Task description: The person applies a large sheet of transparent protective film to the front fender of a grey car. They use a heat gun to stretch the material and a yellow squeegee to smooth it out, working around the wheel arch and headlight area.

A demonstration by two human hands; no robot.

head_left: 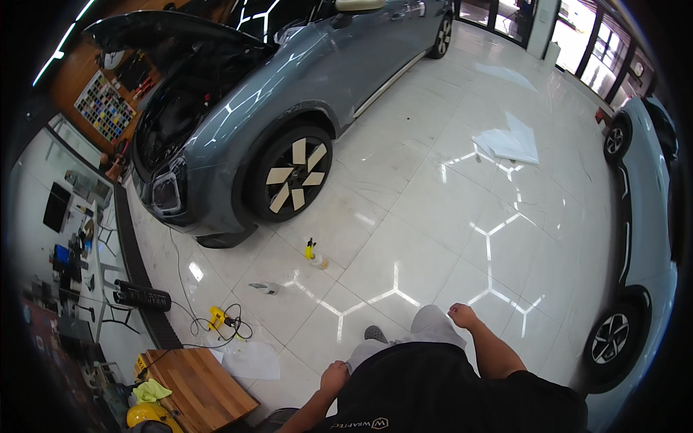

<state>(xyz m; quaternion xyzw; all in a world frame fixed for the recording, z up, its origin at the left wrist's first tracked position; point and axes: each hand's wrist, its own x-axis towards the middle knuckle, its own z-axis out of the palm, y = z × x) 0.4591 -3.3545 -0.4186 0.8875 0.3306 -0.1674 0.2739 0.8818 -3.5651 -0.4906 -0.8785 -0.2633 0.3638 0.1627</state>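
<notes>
Yellow-topped spray bottle (316, 257) upright on the pale tiled floor (419, 238), out ahead of the person, near the front wheel (298, 175) of a grey-blue car (361, 65). Second, paler bottle (265, 288) to its left, also on the floor; too small to say whether standing or tipped. Car's bonnet (177, 36) up, engine bay dark.

Left hand (334, 377): low, by the grey trousers (433, 325), touching or just beside them, cannot tell; fingers loosely bent. Right hand (462, 316): out beside the right knee, fingers curled, not spread. Nothing shows in either; insides of both hands hidden, so cannot tell whether something small is pinched. Both well apart from bottles and car.

Around: corded yellow tool (216, 317) on the floor to the left; wooden worktop (195, 390) nearer the person, yellow-green cloth (151, 391) at its edge; translucent sheets (509, 146) farther off, right of the car.

Step, my reading: a pause or a walk between handlings. Next move, as judged: taking up either bottle calls for a step forward, a stoop and opened fingers; smooth tiles probably want careful footing.
</notes>
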